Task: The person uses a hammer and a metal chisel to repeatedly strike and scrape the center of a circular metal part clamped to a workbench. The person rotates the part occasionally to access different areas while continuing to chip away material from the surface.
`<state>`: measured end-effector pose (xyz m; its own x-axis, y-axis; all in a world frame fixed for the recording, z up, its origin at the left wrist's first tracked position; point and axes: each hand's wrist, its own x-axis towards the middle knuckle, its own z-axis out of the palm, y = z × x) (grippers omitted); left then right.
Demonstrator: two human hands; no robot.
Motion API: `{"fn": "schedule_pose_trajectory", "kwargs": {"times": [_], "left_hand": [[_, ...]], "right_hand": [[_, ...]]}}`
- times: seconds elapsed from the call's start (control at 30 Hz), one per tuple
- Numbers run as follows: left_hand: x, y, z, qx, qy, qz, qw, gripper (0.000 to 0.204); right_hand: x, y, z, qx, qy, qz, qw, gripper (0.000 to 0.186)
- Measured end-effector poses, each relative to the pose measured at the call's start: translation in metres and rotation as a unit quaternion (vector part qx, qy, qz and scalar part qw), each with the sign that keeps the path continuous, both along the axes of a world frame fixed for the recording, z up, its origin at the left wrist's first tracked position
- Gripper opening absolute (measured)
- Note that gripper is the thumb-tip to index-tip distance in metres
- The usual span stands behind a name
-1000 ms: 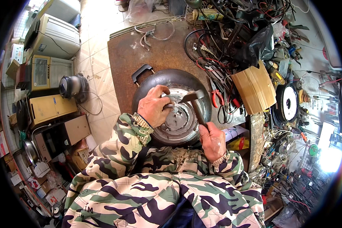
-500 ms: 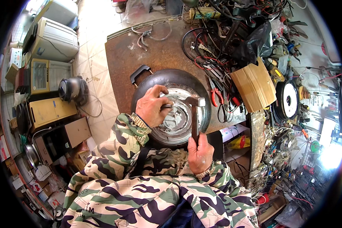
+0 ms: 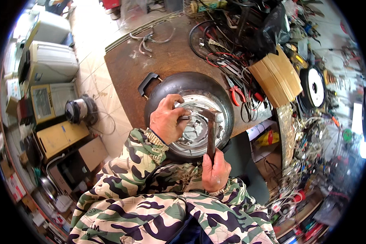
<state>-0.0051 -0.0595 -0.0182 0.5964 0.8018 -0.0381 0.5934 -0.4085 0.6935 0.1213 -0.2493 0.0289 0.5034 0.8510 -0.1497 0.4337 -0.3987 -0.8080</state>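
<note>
An upturned black pan (image 3: 183,82) with a side handle (image 3: 149,83) rests near the table's front edge, close against my body. Its round silvery underside (image 3: 195,140) faces up, worn and ridged. My left hand (image 3: 166,118) is closed above the left part of that underside, pinching a short dark metal piece (image 3: 184,118); its full shape is hidden by my fingers. My right hand (image 3: 216,171) is wrapped round the wooden handle of a hammer (image 3: 211,134). The hammer's head lies over the underside, just right of my left fingertips.
Red-handled pliers (image 3: 236,94), cables and other tools crowd the brown table's (image 3: 126,77) right side, beside a cardboard piece (image 3: 275,77). A bent metal tube piece (image 3: 146,40) lies at the back. Boxes and appliances (image 3: 55,63) stand on the left.
The hammer head has come lower and closer to my left fingers. My view has shifted and turned a little, so the pan and table appear tilted. Both grips stay the same.
</note>
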Motion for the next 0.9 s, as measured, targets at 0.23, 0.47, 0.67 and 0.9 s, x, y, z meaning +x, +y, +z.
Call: {"fn": "schedule_pose_trajectory", "kwargs": {"times": [0.23,0.47,0.67,0.9], "left_hand": [[-0.003,0.004,-0.013,0.015,-0.041,-0.012,0.999,0.020],[-0.002,0.005,-0.011,0.007,-0.016,-0.025,1.000,0.021],[-0.003,0.006,-0.008,0.009,-0.024,-0.030,0.999,0.020],[-0.002,0.006,-0.007,0.000,-0.023,-0.032,0.999,0.021]], "right_hand": [[-0.038,0.022,0.012,-0.004,-0.059,-0.074,0.995,0.028],[-0.061,0.023,0.002,-0.085,-0.080,-0.067,0.991,0.026],[-0.072,0.028,0.007,0.024,-0.119,-0.133,0.984,0.026],[-0.066,0.034,0.012,-0.024,-0.109,-0.127,0.986,0.016]]}}
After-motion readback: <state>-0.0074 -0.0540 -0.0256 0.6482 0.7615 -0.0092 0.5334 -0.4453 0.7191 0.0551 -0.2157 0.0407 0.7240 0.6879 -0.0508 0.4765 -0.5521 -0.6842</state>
